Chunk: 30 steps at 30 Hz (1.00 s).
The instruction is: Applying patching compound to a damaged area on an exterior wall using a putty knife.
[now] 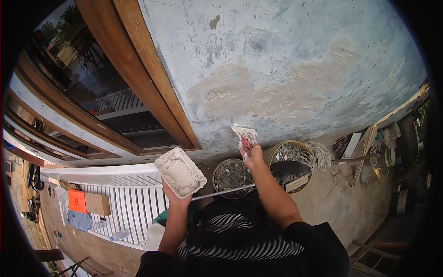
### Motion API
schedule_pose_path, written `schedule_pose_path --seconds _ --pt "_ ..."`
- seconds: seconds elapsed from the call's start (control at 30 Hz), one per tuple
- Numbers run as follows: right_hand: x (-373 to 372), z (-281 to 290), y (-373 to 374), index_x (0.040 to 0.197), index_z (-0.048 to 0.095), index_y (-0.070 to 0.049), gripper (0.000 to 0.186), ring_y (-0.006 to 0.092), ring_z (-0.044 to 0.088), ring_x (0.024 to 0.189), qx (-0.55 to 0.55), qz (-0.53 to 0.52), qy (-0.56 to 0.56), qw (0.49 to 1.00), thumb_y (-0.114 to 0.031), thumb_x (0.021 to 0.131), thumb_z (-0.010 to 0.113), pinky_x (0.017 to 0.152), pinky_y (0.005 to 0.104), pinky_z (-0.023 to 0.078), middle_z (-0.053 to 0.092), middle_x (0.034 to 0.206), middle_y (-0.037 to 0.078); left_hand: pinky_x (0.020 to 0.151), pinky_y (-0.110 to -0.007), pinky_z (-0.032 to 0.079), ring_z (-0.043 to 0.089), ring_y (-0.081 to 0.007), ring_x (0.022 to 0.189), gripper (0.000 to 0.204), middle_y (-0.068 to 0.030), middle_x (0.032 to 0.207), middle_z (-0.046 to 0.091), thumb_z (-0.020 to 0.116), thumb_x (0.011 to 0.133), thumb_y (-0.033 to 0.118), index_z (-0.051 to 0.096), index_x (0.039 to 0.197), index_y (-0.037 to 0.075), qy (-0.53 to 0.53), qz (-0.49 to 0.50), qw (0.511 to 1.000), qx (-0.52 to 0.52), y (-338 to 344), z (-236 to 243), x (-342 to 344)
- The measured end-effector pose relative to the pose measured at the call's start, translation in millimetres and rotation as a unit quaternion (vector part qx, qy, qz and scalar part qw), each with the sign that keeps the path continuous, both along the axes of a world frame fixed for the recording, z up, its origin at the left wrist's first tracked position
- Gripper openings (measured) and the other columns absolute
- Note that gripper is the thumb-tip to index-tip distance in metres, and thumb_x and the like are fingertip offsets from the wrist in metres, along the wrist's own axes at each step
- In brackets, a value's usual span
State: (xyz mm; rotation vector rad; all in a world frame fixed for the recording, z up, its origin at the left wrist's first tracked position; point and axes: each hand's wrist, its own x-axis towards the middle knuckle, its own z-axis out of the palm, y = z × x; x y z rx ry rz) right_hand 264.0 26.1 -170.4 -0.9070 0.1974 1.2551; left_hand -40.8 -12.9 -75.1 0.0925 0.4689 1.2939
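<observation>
My left hand [177,198] is wrapped under a shallow rectangular tray [166,182], whose inside is coated with pale, creamy putty [181,171]. In my right hand [253,158] is a putty knife [243,132] with a reddish grip; putty is smeared over its blade and my fingers. The blade's edge is at the lower part of the painted wall [194,41], though whether it touches is hard to tell. Above it, a broad beige patch of putty [295,85] spreads across the worn blue-grey surface.
Two buckets of rubble [229,174] [290,152] stand below the wall, a hoe-like tool lying across the right one beside a mop head [319,156]. At left are a wooden window frame [138,60] and a white slatted bench [122,207] holding an orange box [77,201].
</observation>
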Motion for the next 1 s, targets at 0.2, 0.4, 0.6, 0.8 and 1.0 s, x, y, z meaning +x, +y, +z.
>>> schedule_pose_path --seconds 0.2,0.4,0.6,0.8,1.0 --pt "7.9 -6.6 10.8 0.112 0.061 -0.005 0.019 0.0206 0.066 0.084 -0.072 0.047 -0.012 0.996 -0.012 0.102 0.045 0.082 0.0404 0.058 0.068 0.098 0.008 0.104 -0.054 0.046 0.056 -0.0319 0.123 0.049 -0.0073 0.136 0.057 0.037 0.103 0.045 0.049 0.14 0.016 -0.003 -0.031 1.0 -0.003 -1.2 0.5 7.4" --pt "5.3 31.5 3.5 0.106 0.062 -0.006 0.016 0.0196 0.067 0.085 0.074 -0.028 0.006 0.997 -0.014 0.099 0.05 0.079 0.0371 0.057 0.068 0.097 0.008 0.102 -0.054 0.047 0.058 -0.0316 0.121 0.048 -0.0072 0.133 0.059 0.037 0.102 0.045 0.051 0.139 0.016 -0.004 -0.021 1.0 0.006 -2.0 11.4 9.5" --pt "0.3 -6.3 -6.9 0.112 0.06 -0.006 0.024 0.0204 0.066 0.082 -0.011 -0.016 0.005 1.0 -0.01 0.099 0.04 0.08 0.0395 0.056 0.068 0.1 0.009 0.1 -0.054 0.048 0.06 -0.0316 0.119 0.048 -0.0067 0.131 0.061 0.036 0.103 0.046 0.052 0.137 0.017 -0.005 -0.037 0.999 -0.003 -4.3 13.3 15.0" --pt "-19.1 -26.3 18.1 0.124 0.055 -0.015 0.025 0.0225 0.065 0.092 -0.098 0.107 -0.043 0.988 -0.012 0.102 0.044 0.084 0.0422 0.057 0.065 0.109 0.008 0.099 -0.054 0.049 0.061 -0.0318 0.117 0.048 -0.0062 0.13 0.062 0.036 0.102 0.047 0.053 0.136 0.017 0.007 -0.038 0.999 -0.006 -5.3 17.1 18.9" --pt "-21.1 -25.6 18.3 0.127 0.054 -0.017 0.028 0.023 0.064 0.098 -0.027 0.036 0.025 0.999 -0.01 0.101 0.046 0.083 0.0402 0.057 0.065 0.111 0.007 0.099 -0.054 0.049 0.06 -0.0319 0.118 0.052 -0.0063 0.132 0.06 0.037 0.102 0.051 0.05 0.138 0.017 0.004 -0.044 0.999 0.003 -4.5 20.0 12.5"
